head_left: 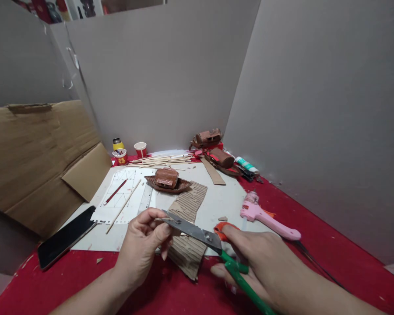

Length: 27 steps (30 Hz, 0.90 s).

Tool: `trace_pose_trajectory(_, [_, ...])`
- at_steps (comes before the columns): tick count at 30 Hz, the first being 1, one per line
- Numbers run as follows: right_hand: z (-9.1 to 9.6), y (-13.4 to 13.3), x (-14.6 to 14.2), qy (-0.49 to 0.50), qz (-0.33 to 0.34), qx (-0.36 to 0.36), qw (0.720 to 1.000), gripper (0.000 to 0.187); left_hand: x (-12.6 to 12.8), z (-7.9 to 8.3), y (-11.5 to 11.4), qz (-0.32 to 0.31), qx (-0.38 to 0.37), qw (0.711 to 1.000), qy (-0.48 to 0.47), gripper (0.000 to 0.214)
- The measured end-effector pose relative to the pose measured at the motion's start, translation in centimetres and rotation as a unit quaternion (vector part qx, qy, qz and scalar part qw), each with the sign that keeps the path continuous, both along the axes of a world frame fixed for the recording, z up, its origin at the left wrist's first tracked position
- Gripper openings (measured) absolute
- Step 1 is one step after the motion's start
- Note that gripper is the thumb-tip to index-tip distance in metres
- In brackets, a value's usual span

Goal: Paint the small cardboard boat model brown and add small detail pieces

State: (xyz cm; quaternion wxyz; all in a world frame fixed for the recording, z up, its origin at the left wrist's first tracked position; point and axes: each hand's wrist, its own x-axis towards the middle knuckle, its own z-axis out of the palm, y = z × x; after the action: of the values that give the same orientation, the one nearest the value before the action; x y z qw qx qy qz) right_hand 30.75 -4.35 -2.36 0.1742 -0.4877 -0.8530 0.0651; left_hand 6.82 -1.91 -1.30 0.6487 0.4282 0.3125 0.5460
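Observation:
My right hand [259, 258] is closed on a pair of scissors [193, 230] with green handle parts and an orange part by the thumb. The blades point left, their tips at the fingers of my left hand [142, 240]. That hand is pinched on a thin, small brownish piece [166, 218], probably cardboard, mostly hidden by fingers and blades. Below the blades lies a corrugated cardboard strip [187, 256], and another corrugated piece [192, 201] is just beyond. Behind it sits a small brown model boat [167, 180] with a rounded cabin.
A pink glue gun [271, 221] lies right, its cord trailing forward. Left are a phone [67, 236], a drawn sheet [113, 210] and a pencil [115, 191]. Thin sticks [164, 159], paper cups [140, 149] and two more model boats [219, 159] stand along the back wall.

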Motion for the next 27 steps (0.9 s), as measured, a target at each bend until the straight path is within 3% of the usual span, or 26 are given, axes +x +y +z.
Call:
trace_pose_trajectory(5, [0.2, -0.4, 0.3, -0.005, -0.009, 0.008, 1.000, 0.028, -0.3, -0.4, 0.0, -0.007, 0.037, 0.998, 0.052, 0.021])
trace_pose_trajectory(13, [0.8, -1.9, 0.9, -0.047, 0.002, -0.002, 0.999, 0.035, -0.7, 0.8, -1.7, 0.014, 0.045, 0.994, 0.102, 0.025])
trace_pose_trajectory(21, [0.1, -3.6, 0.5, -0.051, 0.036, 0.075, 0.995, 0.042, -1.5, 0.5, -4.8, 0.044, 0.032, 0.992, 0.118, 0.024])
trace_pose_trajectory(27, [-0.8, -4.9, -1.4, -0.006, 0.120, 0.122, 0.985, 0.030, -3.8, -0.4, -9.3, 0.095, 0.009, 0.988, 0.120, 0.022])
